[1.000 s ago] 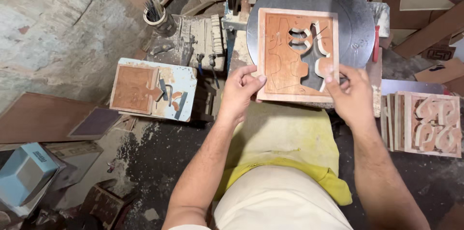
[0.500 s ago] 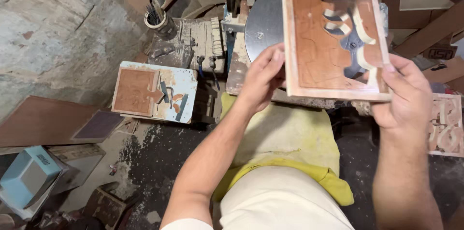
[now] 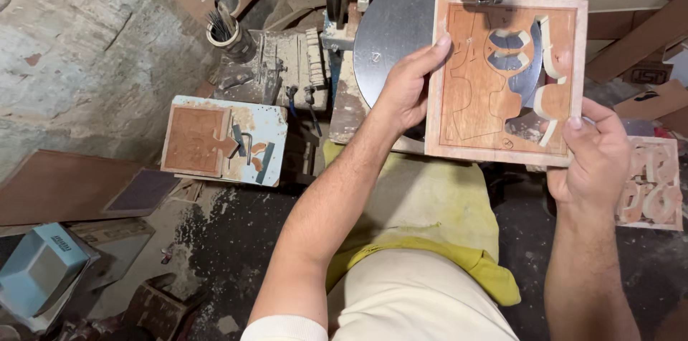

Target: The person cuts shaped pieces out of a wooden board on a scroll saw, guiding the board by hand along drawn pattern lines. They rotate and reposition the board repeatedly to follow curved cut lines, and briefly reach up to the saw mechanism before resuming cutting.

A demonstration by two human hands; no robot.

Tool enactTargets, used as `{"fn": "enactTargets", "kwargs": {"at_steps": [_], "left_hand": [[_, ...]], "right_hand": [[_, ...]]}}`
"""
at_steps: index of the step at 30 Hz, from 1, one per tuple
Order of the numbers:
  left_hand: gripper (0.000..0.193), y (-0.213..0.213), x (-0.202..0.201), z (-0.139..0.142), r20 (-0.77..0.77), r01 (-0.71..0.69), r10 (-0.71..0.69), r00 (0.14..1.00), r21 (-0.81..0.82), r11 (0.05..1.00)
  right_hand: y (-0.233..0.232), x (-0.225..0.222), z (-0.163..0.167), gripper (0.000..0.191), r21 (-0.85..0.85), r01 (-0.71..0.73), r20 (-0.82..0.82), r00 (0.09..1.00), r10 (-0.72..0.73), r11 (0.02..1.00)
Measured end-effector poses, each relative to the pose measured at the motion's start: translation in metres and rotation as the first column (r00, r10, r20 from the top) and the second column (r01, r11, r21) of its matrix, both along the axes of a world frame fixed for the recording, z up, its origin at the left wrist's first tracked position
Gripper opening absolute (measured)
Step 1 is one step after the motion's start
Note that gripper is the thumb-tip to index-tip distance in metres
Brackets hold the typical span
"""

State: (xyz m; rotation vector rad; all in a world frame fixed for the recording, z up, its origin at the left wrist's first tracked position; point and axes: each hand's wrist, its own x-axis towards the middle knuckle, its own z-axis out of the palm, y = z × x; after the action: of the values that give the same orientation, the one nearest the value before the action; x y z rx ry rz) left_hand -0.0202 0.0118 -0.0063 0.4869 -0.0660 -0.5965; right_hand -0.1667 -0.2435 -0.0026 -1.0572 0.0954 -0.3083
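Both hands are clamped on the square wooden panel [image 3: 479,90] with curved cut-outs: left hand [image 3: 407,90] on its left edge, right hand [image 3: 591,158] at its lower right corner, over the round metal saw table [image 3: 394,25].

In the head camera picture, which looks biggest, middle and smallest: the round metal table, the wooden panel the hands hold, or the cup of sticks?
1. Round metal table, though the panel hides part of it.
2. Wooden panel, held nearer the camera by the left hand and right hand, so these two are unsure.
3. Cup of sticks, clearly smallest.
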Motion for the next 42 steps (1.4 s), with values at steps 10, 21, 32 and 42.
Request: {"fn": "enactTargets", "kwargs": {"at_steps": [10, 21, 32, 42], "left_hand": [[0.032, -0.008, -0.003, 0.0, -0.058, -0.109, 0.107, 0.993, -0.044, 0.993], [0.031, -0.011, -0.006, -0.003, 0.009, -0.192, 0.192, 0.981, 0.096, 0.977], [0.038, -0.016, -0.01, 0.0, -0.03, -0.179, 0.181, 0.983, 0.058, 0.982], [0.039, -0.023, -0.016, 0.003, -0.039, -0.217, 0.227, 0.973, 0.177, 0.96]], "right_hand": [[0.01, 0.003, 0.003, 0.023, -0.03, 0.049, 0.033, 0.998, -0.048, 0.998], [0.001, -0.001, -0.004, 0.027, -0.008, 0.032, -0.005, 0.999, -0.032, 0.999], [0.003, 0.003, -0.001, 0.023, -0.001, 0.031, 0.008, 0.999, -0.031, 1.0], [-0.006, -0.002, -0.007, 0.025, -0.012, 0.038, -0.03, 0.999, -0.038, 0.999]]}}
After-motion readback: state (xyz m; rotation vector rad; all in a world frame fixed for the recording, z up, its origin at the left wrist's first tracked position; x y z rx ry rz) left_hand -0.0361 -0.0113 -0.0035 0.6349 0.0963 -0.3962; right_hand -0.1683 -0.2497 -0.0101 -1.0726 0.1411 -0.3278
